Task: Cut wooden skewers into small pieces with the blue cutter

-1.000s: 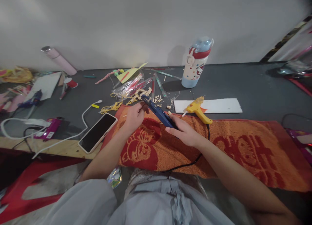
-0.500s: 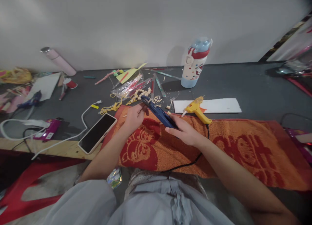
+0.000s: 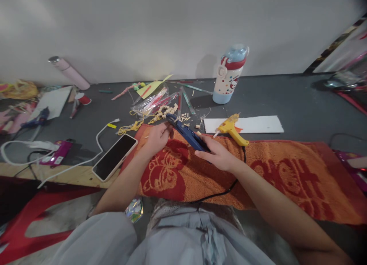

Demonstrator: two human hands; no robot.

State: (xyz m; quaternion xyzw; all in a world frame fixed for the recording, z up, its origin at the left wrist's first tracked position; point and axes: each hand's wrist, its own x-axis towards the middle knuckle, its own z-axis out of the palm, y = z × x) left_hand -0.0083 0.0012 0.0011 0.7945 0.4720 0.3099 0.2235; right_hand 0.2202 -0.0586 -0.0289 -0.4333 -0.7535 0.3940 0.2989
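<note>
My right hand [image 3: 218, 155] is closed around the handles of a blue cutter tool [image 3: 185, 132] that points up and to the left over an orange and red towel [image 3: 289, 177]. My left hand [image 3: 156, 137] is pinched at the tool's tip, holding something small and pale that I cannot make out. Small cut wooden bits [image 3: 185, 118] lie scattered just beyond the tip. A string of pale beads on yellow cord [image 3: 160, 112] lies beside them.
A yellow glue gun [image 3: 231, 129] rests on a white strip [image 3: 252, 124], its black cord running under my right arm. A phone [image 3: 114, 156] on a white cable lies to the left. A cartoon water bottle [image 3: 229, 74] stands behind. Sticks and plastic packets [image 3: 156, 99] clutter the grey floor.
</note>
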